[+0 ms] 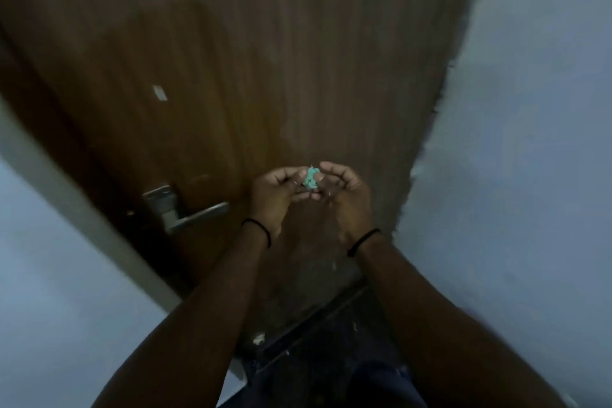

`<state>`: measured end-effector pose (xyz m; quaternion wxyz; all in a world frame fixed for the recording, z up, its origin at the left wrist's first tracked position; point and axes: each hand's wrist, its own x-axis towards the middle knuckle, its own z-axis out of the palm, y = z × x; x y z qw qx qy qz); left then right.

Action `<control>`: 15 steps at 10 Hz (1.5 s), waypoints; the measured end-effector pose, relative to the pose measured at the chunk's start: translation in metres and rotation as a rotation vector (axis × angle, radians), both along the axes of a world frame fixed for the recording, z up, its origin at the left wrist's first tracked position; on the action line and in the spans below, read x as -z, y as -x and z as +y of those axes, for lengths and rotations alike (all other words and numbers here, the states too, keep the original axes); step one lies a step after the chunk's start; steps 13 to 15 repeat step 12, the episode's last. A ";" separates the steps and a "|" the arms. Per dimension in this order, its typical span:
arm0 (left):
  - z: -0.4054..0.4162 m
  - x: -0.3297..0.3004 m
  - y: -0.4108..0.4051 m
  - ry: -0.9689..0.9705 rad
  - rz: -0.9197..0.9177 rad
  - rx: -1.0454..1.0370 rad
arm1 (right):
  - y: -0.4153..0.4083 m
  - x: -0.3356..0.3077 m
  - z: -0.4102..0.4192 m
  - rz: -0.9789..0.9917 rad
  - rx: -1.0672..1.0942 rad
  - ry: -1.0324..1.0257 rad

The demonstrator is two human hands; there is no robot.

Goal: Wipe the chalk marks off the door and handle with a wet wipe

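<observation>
Both hands (309, 190) pinching green wipe (311, 179), handle (198, 216) pointing right

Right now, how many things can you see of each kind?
Hands: 2, left and right, both pinching the green thing
Black wristbands: 2
Small green thing: 1
Brown door: 1
Metal door handle: 1
Small white tag on the door: 1
Total: 8
</observation>
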<state>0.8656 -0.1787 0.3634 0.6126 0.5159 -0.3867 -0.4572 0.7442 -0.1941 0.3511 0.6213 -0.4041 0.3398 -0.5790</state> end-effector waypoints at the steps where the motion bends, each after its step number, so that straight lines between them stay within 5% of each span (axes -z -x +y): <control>1: -0.029 0.012 0.051 -0.039 0.000 0.270 | 0.060 0.016 -0.009 0.020 0.169 -0.055; 4: -0.110 0.056 0.238 -0.205 -0.186 0.667 | 0.242 0.065 -0.024 0.122 0.486 -0.174; 6: -0.126 0.121 0.347 -0.164 -0.666 0.893 | 0.332 0.140 -0.004 0.253 0.746 -0.388; 8: -0.119 0.223 0.409 -0.042 -1.092 1.079 | 0.376 0.263 0.039 0.615 0.982 -0.749; 11: -0.137 0.351 0.432 0.011 -1.316 1.202 | 0.422 0.405 0.020 1.004 0.745 -0.835; 15: -0.149 0.361 0.418 -0.014 -1.381 1.133 | 0.421 0.418 0.002 1.068 0.754 -0.752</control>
